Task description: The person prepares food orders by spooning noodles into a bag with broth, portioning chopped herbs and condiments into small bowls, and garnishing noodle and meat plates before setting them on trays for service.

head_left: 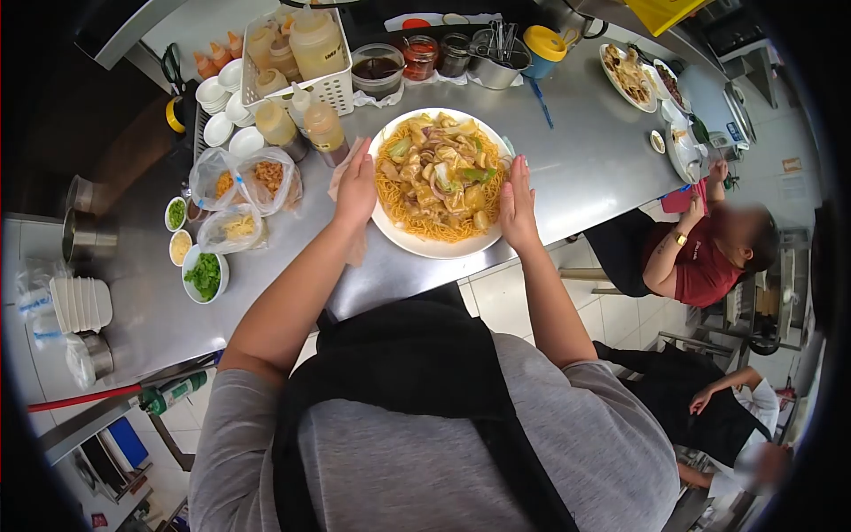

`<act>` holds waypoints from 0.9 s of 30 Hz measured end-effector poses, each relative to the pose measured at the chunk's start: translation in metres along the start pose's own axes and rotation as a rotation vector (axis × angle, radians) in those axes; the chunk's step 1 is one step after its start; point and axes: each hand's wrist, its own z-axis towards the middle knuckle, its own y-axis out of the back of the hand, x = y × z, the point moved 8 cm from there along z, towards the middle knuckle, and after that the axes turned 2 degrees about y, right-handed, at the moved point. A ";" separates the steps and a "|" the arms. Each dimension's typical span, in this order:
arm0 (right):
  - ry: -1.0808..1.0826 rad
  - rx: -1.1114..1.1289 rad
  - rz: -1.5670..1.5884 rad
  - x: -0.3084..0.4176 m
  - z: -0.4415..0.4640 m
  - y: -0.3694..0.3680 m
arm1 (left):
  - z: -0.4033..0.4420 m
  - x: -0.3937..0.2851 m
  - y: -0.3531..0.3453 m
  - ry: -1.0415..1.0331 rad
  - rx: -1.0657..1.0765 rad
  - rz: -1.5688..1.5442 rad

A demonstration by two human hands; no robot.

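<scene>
A white plate (441, 251) of crispy noodles (409, 222), topped with saucy meat and vegetables (448, 173), is at the counter's front edge. My left hand (356, 188) presses against the plate's left rim with its fingers stretched along it. On the opposite rim, my right hand (519, 204) lies with fingers straight and together, so the plate is held between both palms. A pinkish cloth (356, 246) shows beside and beneath my left hand. Whether the plate rests on the counter or is slightly raised, I cannot tell.
Left of the plate are bagged toppings (270, 182), a bowl of green herbs (205, 277) and sauce bottles (324, 131). Behind stand a white basket (335, 91) and a utensil tin (493, 71). Two people are at right, one in a red shirt (700, 266) near other plates (651, 105).
</scene>
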 end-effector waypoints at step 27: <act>0.390 0.279 0.073 0.057 0.129 -0.025 | -0.021 0.016 0.035 -0.068 0.087 0.168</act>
